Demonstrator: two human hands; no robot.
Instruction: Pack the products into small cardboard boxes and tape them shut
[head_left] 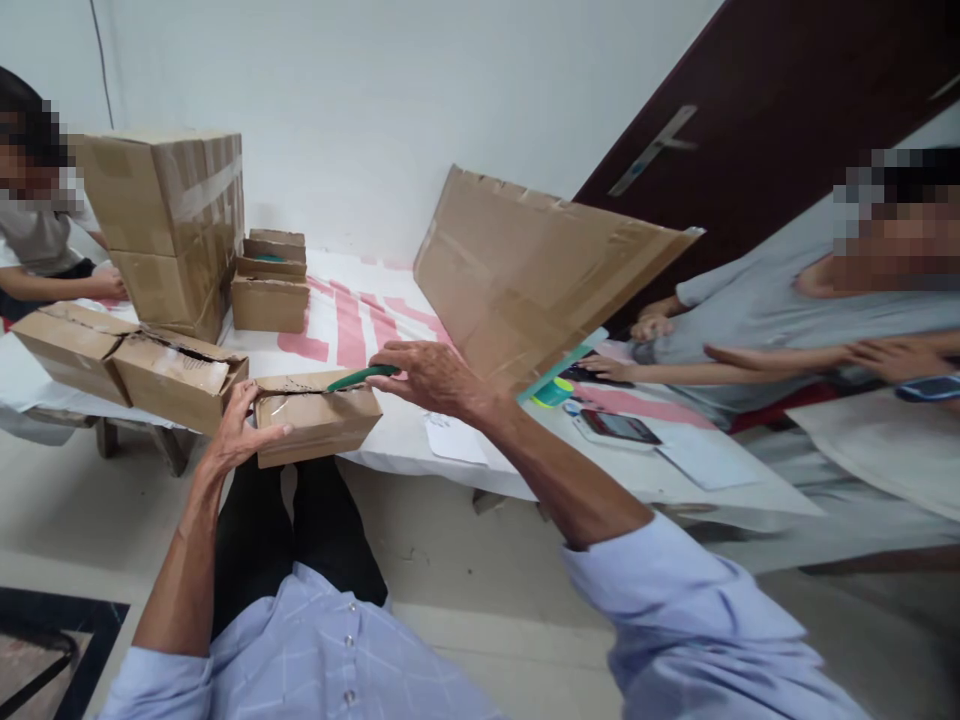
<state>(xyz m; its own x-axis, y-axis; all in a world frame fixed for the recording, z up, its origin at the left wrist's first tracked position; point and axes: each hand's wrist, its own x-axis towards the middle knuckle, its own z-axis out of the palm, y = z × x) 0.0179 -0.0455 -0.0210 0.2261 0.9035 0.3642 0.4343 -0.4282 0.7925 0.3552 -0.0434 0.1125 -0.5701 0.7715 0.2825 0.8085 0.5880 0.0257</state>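
Observation:
A small cardboard box (pixel 319 425) sits at the table's front edge, with a ragged slit along its top. My left hand (pixel 241 432) grips the box's left end, thumb along the near side and fingers over the top corner. In my right hand (pixel 431 378) is a slim green cutter (pixel 352 379), its tip at the slit; the blade itself is hidden. Touching or close by on the left is another cardboard box (pixel 176 375) with a torn-open top seam, in line with a further box (pixel 71 340).
Large taped cartons (pixel 169 200) are stacked behind, beside smaller open boxes (pixel 270 300). A big cardboard carton (pixel 540 280) stands tilted at the right. Beyond it lie a tape roll (pixel 553 392) and a phone (pixel 621 427). People sit at both ends of the table.

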